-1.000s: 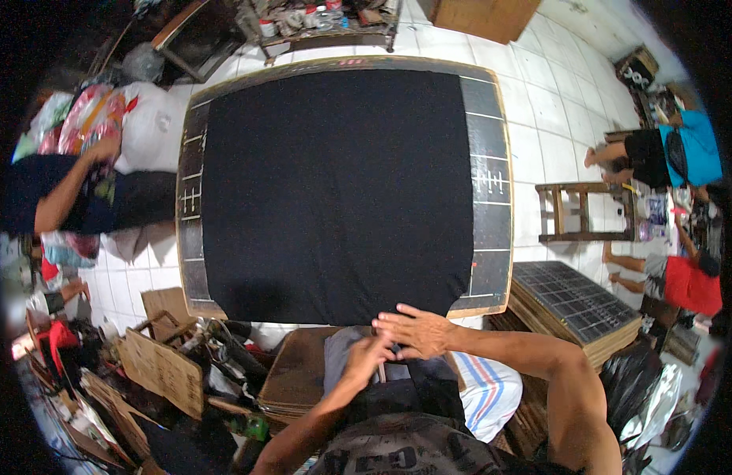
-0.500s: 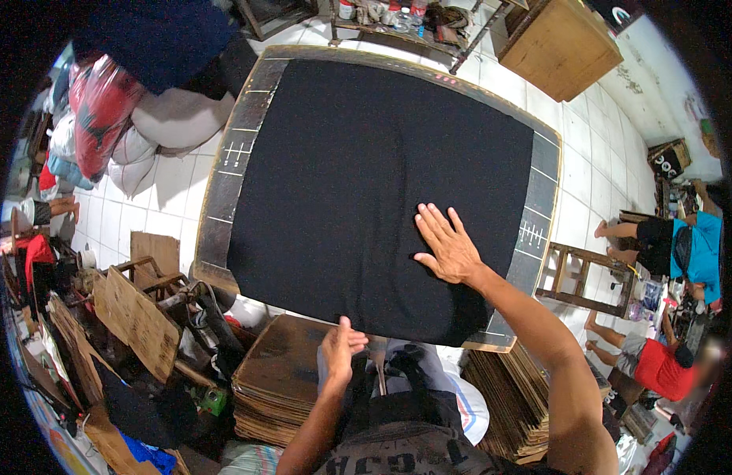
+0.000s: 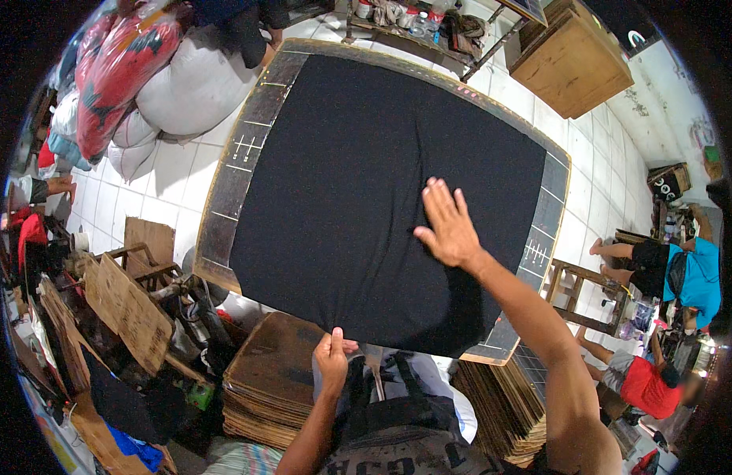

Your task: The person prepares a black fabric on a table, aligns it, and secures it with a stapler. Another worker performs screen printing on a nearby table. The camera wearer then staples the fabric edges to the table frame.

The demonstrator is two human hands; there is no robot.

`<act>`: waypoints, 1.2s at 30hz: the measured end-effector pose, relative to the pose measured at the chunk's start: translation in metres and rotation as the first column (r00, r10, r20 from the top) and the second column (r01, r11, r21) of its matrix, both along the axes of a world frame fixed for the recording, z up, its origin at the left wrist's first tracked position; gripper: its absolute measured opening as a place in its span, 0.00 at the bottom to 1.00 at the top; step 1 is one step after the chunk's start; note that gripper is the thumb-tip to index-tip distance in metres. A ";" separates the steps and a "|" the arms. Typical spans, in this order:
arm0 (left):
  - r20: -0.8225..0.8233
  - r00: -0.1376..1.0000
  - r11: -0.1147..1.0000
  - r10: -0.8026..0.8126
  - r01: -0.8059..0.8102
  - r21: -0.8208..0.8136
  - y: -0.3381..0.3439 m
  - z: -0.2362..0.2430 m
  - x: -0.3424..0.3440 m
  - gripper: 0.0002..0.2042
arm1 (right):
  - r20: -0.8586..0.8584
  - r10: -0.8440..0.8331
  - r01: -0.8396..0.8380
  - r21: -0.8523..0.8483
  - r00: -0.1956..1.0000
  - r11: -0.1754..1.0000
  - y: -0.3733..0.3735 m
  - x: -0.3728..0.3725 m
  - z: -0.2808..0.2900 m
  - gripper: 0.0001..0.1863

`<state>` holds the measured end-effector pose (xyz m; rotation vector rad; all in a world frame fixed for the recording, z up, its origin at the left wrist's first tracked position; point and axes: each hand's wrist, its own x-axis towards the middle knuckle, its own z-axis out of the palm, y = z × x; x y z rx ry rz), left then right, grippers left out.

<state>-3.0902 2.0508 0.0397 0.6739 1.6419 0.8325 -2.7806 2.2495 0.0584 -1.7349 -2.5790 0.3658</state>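
A wide sheet of black fabric [image 3: 342,174] covers most of a dark board [image 3: 241,162] marked with white lines. My right hand [image 3: 447,229] lies flat on the fabric, right of its middle, fingers stretched out and pointing away from me. At the near edge, left of centre, my left hand [image 3: 332,362] pinches the fabric's rim, thumb on top; its other fingers are partly hidden. Wrinkles run from that pinch up toward the far side, passing beside my right fingertips.
Stacks of brown boards [image 3: 259,388] stand below the near edge, left and right. Stuffed sacks [image 3: 196,83] lie at far left, next to a person's legs [image 3: 259,39]. A wooden cabinet [image 3: 572,59] stands far right. Two people, one in blue [image 3: 690,273], one in red [image 3: 651,388], are at right.
My right hand has slid a little farther from me over the fabric. My left hand has closed on the near edge, and the wrinkles have sharpened. The person at far left has moved away.
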 end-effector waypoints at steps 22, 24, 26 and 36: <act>-0.715 0.650 0.834 -0.255 0.523 0.178 0.170 0.034 0.091 0.17 | -0.018 -0.222 0.223 0.094 0.975 0.970 0.083 0.035 -0.013 0.38; -0.691 0.667 0.834 -0.278 0.524 0.170 0.174 0.037 0.090 0.19 | -0.042 -0.210 0.213 0.116 0.977 0.970 0.085 0.035 -0.012 0.38; -0.650 0.690 0.844 -0.319 0.518 0.136 0.178 0.038 0.087 0.20 | -0.020 -0.207 0.208 0.095 0.978 0.974 0.087 0.037 -0.013 0.38; -0.532 0.811 0.897 -0.243 0.397 0.195 0.162 0.029 0.081 0.19 | -0.014 -0.083 0.084 0.114 0.996 0.990 0.135 0.047 -0.009 0.42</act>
